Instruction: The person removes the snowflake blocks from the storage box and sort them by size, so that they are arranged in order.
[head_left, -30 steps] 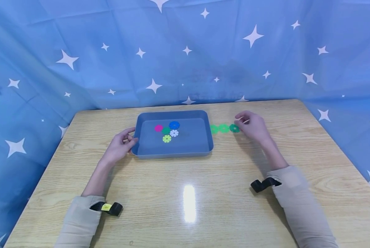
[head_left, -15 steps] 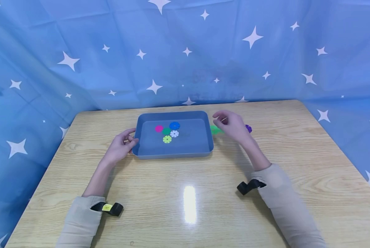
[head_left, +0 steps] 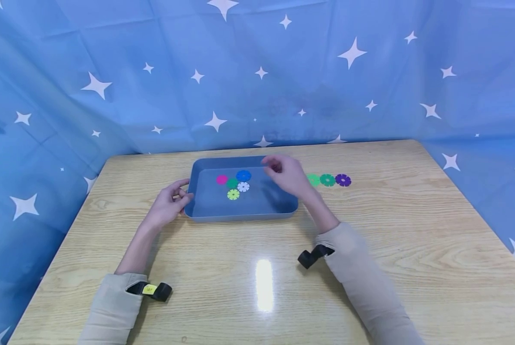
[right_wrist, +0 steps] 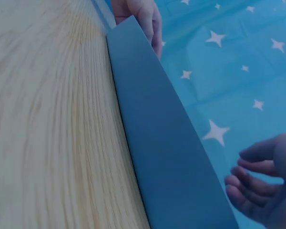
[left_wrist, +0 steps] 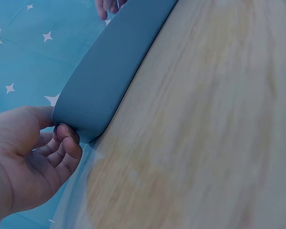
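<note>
In the head view a blue-grey tray [head_left: 240,218] holds a pink disc [head_left: 222,179], a blue disc [head_left: 243,176], a green disc [head_left: 232,183], a white disc [head_left: 243,187] and a yellow-green disc [head_left: 233,194]. My left hand [head_left: 166,205] grips the tray's left edge, thumb on the rim; the left wrist view shows this hand [left_wrist: 35,160] at the tray's corner. Over the tray's right part hovers my right hand [head_left: 288,176], fingers loosely bent, nothing visible between them. In the right wrist view that hand [right_wrist: 264,179] is beside the tray wall [right_wrist: 157,129].
Right of the tray, a light green disc [head_left: 314,179], a darker green disc [head_left: 327,180] and a purple disc [head_left: 343,180] lie in a row on the wooden table [head_left: 348,215]. A blue curtain with white stars [head_left: 257,72] hangs behind the table.
My right hand has moved left from the row of discs to above the tray, uncovering the purple disc. My left hand has stayed at the tray's edge.
</note>
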`<act>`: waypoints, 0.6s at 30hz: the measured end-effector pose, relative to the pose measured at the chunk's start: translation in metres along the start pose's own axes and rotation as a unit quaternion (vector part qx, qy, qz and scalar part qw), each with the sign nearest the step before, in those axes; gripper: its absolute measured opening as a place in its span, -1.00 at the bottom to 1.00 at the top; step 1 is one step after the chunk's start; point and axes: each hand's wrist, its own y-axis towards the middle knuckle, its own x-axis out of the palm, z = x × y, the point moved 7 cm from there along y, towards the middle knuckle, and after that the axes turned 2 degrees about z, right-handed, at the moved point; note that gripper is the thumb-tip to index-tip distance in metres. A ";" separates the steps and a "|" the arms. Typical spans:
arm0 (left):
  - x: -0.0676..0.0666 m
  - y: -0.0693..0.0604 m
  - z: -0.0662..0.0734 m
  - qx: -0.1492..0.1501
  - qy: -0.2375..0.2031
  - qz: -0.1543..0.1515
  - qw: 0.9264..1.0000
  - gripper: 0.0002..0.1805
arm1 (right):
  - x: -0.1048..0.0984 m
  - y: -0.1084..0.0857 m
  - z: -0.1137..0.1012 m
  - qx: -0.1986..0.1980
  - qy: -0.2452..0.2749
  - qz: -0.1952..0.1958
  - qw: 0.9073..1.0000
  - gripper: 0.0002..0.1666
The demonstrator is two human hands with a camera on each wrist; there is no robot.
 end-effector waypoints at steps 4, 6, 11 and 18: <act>0.000 0.000 0.001 -0.001 0.000 0.000 1.000 -0.39 | 0.019 0.006 -0.001 0.013 0.001 -0.019 1.000 -0.68; 0.000 0.000 0.001 0.000 -0.001 0.001 1.000 -0.39 | 0.028 0.009 -0.001 0.021 0.004 -0.033 0.999 -0.66; 0.000 -0.001 0.002 0.002 -0.005 0.001 1.000 -0.39 | 0.047 0.012 0.001 0.037 -0.001 -0.061 0.997 -0.61; 0.003 0.000 0.002 0.004 -0.013 0.001 1.000 -0.38 | 0.065 0.014 0.004 0.046 -0.015 -0.090 0.995 -0.51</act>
